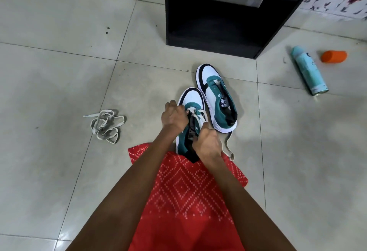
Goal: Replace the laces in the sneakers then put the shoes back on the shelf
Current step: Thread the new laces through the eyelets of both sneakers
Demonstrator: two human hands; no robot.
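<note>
White lace — left hand, right hand curled

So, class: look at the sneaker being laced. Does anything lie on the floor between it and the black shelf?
Only the second sneaker, which lies just beyond the near sneaker, toward the black shelf. The spray can lies off to the right, clear of that path.

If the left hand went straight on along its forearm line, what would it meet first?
The left hand, pinching the lace, would probably meet the white toe of the near sneaker first, then the far sneaker. Depth is unclear.
</note>
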